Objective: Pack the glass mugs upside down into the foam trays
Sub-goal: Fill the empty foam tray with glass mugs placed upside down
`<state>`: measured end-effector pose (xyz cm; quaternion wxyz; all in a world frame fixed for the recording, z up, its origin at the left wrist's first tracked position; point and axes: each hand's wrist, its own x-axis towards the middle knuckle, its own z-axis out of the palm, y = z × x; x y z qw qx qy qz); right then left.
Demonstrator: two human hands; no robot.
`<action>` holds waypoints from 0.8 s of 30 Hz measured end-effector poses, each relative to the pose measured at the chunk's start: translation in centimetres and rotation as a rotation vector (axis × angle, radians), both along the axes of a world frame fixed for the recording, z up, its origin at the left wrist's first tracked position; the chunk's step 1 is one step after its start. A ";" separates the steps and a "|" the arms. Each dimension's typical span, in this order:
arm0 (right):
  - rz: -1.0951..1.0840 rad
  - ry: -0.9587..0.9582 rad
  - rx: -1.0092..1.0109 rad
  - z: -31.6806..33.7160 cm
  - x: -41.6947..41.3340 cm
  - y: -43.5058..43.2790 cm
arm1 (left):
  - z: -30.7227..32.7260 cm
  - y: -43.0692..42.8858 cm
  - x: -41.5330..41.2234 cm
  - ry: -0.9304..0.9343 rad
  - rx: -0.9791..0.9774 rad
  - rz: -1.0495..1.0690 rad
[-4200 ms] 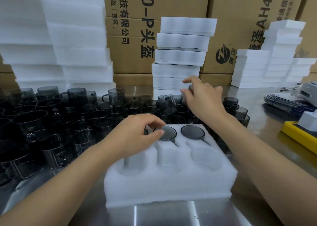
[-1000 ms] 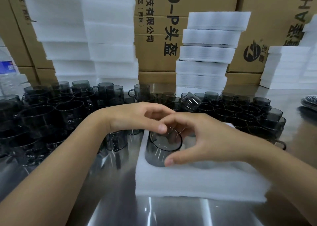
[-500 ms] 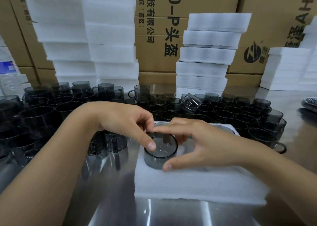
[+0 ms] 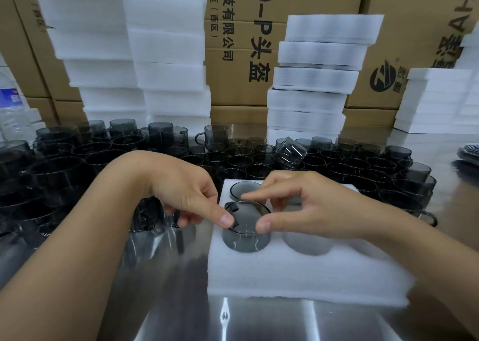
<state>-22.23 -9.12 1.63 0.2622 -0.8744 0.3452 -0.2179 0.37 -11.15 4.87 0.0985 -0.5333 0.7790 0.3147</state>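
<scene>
Smoked-glass mug (image 4: 246,226), inverted, part-way into the front-left pocket of the foam tray (image 4: 298,276). Its flat base faces up and stands proud of the foam, while the wall below is sunk in the pocket.

Right hand (image 4: 318,206): the thumb sits at the near edge of the base and the forefinger lies over the far edge, pinching the mug between them. The other fingers are loosely bent above the tray.

Left hand (image 4: 181,190): one fingertip (image 4: 225,219) bears on the mug's left edge, beside a dark strip that we take to be the handle (image 4: 231,207). The remaining fingers are curled just off the tray's left side. We cannot tell whether this hand grips or merely steadies.

A second ago the mug stood tall out of the pocket with most of its wall showing. It has since sunk by stages, and only a shallow band now remains above the foam. We judge the seating step nearly done: a final downward press should bring the base level with the seated mug (image 4: 245,189) in the rear-left pocket. The front-middle pocket (image 4: 308,243) is empty and, in our reading, next to fill.

Loose mugs (image 4: 350,164) crowd the steel table (image 4: 168,302) behind and left of the tray. Stacks of foam trays (image 4: 318,81) and cardboard cartons (image 4: 238,30) stand beyond.
</scene>
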 end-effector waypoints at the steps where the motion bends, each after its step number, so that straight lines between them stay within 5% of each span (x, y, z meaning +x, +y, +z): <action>1: 0.011 0.018 -0.002 0.0 0.0 0.0 | 0.0 0.1 -0.1 -0.018 0.007 0.003; 8: 0.011 0.181 -0.095 0.4 0.4 -0.1 | 0.1 0.1 -0.9 -0.151 0.024 -0.016; 15: -0.020 0.284 -0.110 0.2 0.1 -0.2 | -0.3 0.1 -0.9 -0.092 0.033 -0.016; 24: -0.017 0.186 -0.119 -0.3 0.3 0.1 | 0.2 0.2 -1.4 -0.207 0.017 -0.007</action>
